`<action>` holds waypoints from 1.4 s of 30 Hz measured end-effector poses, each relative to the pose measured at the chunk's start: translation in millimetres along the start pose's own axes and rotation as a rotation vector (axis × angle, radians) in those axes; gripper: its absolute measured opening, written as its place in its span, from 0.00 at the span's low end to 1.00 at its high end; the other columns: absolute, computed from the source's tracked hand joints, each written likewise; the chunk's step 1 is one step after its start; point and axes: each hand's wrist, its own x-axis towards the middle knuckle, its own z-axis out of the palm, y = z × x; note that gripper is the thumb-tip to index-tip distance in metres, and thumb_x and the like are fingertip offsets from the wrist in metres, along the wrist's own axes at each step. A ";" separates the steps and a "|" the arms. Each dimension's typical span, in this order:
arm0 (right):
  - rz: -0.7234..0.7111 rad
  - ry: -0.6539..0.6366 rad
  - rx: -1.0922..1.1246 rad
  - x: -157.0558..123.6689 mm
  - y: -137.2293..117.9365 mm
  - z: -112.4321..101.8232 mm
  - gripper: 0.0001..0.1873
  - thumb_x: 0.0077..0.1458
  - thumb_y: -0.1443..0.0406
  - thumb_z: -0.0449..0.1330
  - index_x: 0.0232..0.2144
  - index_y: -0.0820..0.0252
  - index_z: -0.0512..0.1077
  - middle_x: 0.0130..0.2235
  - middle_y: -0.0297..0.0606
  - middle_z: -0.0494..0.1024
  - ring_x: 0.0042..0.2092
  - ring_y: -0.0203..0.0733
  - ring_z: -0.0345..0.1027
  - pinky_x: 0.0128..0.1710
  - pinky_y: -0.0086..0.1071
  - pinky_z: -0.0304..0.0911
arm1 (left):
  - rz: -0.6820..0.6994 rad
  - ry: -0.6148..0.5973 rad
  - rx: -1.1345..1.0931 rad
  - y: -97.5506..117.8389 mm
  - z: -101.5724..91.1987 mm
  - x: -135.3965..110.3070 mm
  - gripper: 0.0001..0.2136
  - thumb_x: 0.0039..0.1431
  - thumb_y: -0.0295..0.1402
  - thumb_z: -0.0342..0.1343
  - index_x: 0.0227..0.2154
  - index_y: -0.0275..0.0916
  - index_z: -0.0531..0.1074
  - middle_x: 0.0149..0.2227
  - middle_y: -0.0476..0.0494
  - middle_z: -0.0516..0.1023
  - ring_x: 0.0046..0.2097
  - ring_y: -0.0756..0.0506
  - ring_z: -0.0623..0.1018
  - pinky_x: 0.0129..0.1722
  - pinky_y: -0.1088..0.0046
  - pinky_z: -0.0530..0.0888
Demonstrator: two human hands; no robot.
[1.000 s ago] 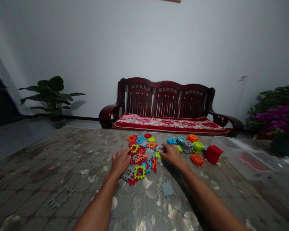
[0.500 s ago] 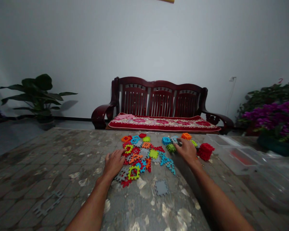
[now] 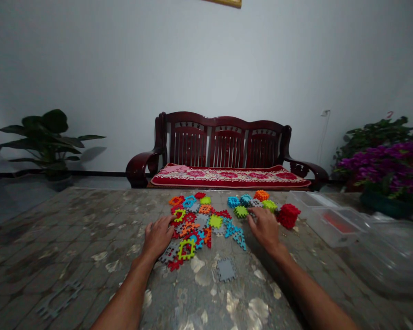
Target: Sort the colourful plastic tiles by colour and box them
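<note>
Pile is prob. steadied by L hand (fingers half-open, nil held); R hand is curled nr stacks, hold unclear.

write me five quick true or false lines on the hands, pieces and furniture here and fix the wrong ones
1. The left hand is at the left edge of the mixed pile. True.
2. Every gray piece lies within that pile. False: a gray square lies apart from it, nearer the person.
3. The red stack stands to the right of the right hand. True.
4. The purple flowers are on the left side. False: the purple flowers are on the right.
5. A red patterned cover lies on the wooden bench. True.
</note>
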 end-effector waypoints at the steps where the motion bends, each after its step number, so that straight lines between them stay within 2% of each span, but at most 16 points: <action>1: -0.070 -0.035 0.069 -11.7 -8.9 5.2 0.14 0.63 0.63 0.53 0.45 0.55 0.77 0.48 0.41 0.80 0.50 0.48 0.68 0.51 0.37 0.58 | 0.000 0.000 -0.001 -0.3 0.3 0.2 0.20 0.64 0.30 0.44 0.55 0.47 0.72 0.60 0.41 0.75 0.63 0.40 0.70 0.66 0.47 0.54; 3: -0.147 -0.102 0.185 -32.6 -24.9 15.2 0.13 0.63 0.64 0.53 0.43 0.54 0.77 0.46 0.40 0.81 0.49 0.46 0.69 0.51 0.35 0.59 | 0.002 0.001 -0.003 -1.1 1.0 0.3 0.20 0.65 0.30 0.44 0.55 0.47 0.72 0.60 0.41 0.75 0.63 0.41 0.70 0.66 0.48 0.54; 6: -0.175 -0.145 0.240 -48.8 -37.6 22.8 0.11 0.62 0.65 0.54 0.41 0.54 0.76 0.44 0.39 0.80 0.47 0.46 0.69 0.50 0.34 0.59 | 0.008 -0.003 -0.012 -2.3 0.7 0.3 0.20 0.65 0.31 0.43 0.57 0.46 0.71 0.61 0.41 0.74 0.63 0.40 0.70 0.67 0.47 0.54; 11: -0.077 -0.094 0.098 -45.3 -35.1 19.0 0.12 0.63 0.66 0.53 0.44 0.56 0.75 0.46 0.42 0.78 0.50 0.49 0.65 0.51 0.37 0.56 | -0.013 -0.039 -0.021 -1.9 -3.2 1.4 0.19 0.67 0.33 0.43 0.57 0.46 0.71 0.62 0.41 0.73 0.64 0.40 0.69 0.67 0.47 0.53; 14: -0.034 -0.132 0.010 -42.4 -36.2 19.0 0.14 0.63 0.64 0.54 0.48 0.58 0.73 0.52 0.46 0.75 0.53 0.51 0.63 0.53 0.39 0.55 | -0.022 -0.051 -0.035 -1.9 -4.6 2.7 0.19 0.67 0.35 0.43 0.57 0.46 0.70 0.62 0.42 0.73 0.64 0.41 0.69 0.68 0.49 0.53; 17: -0.061 -0.239 -0.017 -41.4 -40.0 21.1 0.15 0.66 0.63 0.51 0.49 0.60 0.72 0.51 0.47 0.76 0.53 0.50 0.64 0.52 0.38 0.56 | -0.024 -0.060 -0.047 -2.2 -4.8 3.5 0.20 0.68 0.36 0.43 0.60 0.46 0.68 0.63 0.42 0.72 0.65 0.41 0.69 0.68 0.49 0.53; 20: -0.164 -0.298 0.013 -40.8 -42.0 22.7 0.15 0.67 0.62 0.50 0.49 0.60 0.72 0.49 0.46 0.77 0.52 0.48 0.66 0.52 0.36 0.56 | -0.021 -0.077 -0.021 -0.9 -5.1 3.0 0.21 0.69 0.38 0.41 0.60 0.46 0.68 0.64 0.42 0.71 0.65 0.41 0.68 0.68 0.49 0.52; 25: -0.214 -0.284 0.039 -40.3 -42.5 23.1 0.14 0.68 0.62 0.49 0.48 0.60 0.72 0.48 0.45 0.77 0.50 0.46 0.66 0.51 0.35 0.57 | -0.020 -0.107 0.051 3.8 -6.0 0.4 0.23 0.70 0.39 0.37 0.62 0.46 0.67 0.64 0.43 0.71 0.66 0.40 0.67 0.68 0.49 0.56; 32: -0.111 -0.220 0.024 -37.3 -45.9 22.1 0.15 0.67 0.62 0.50 0.49 0.60 0.71 0.52 0.48 0.75 0.53 0.48 0.65 0.53 0.36 0.56 | -0.059 -0.142 0.051 4.6 -3.6 -2.5 0.25 0.70 0.41 0.35 0.66 0.48 0.62 0.68 0.46 0.64 0.70 0.40 0.61 0.69 0.48 0.54; 36: -0.067 -0.243 0.032 -34.4 -47.6 23.0 0.15 0.67 0.62 0.50 0.49 0.61 0.71 0.52 0.49 0.76 0.53 0.49 0.66 0.53 0.37 0.56 | -0.064 -0.126 -0.050 3.9 -2.2 -14.0 0.28 0.69 0.44 0.34 0.68 0.44 0.59 0.68 0.44 0.64 0.70 0.39 0.61 0.69 0.50 0.54; 38: -0.062 -0.249 0.035 -33.4 -48.0 23.6 0.15 0.66 0.62 0.50 0.49 0.62 0.71 0.52 0.49 0.76 0.53 0.49 0.66 0.53 0.36 0.56 | -0.036 -0.102 -0.147 1.4 -2.1 -21.6 0.30 0.69 0.46 0.34 0.69 0.42 0.55 0.69 0.43 0.63 0.69 0.41 0.62 0.70 0.55 0.54; 40: -0.061 -0.248 0.032 -32.6 -48.2 24.4 0.15 0.66 0.61 0.51 0.50 0.62 0.71 0.52 0.49 0.76 0.53 0.48 0.66 0.53 0.36 0.56 | -0.012 -0.084 -0.232 -1.9 -2.4 -27.9 0.31 0.68 0.48 0.37 0.70 0.42 0.53 0.69 0.42 0.63 0.69 0.42 0.64 0.68 0.59 0.59; 42: -0.057 -0.245 0.025 -32.1 -48.1 25.2 0.16 0.66 0.61 0.51 0.50 0.61 0.71 0.52 0.48 0.76 0.53 0.48 0.67 0.53 0.36 0.56 | 0.041 -0.086 -0.249 -3.6 -2.5 -31.9 0.33 0.66 0.50 0.41 0.70 0.41 0.53 0.69 0.40 0.62 0.68 0.41 0.64 0.67 0.59 0.60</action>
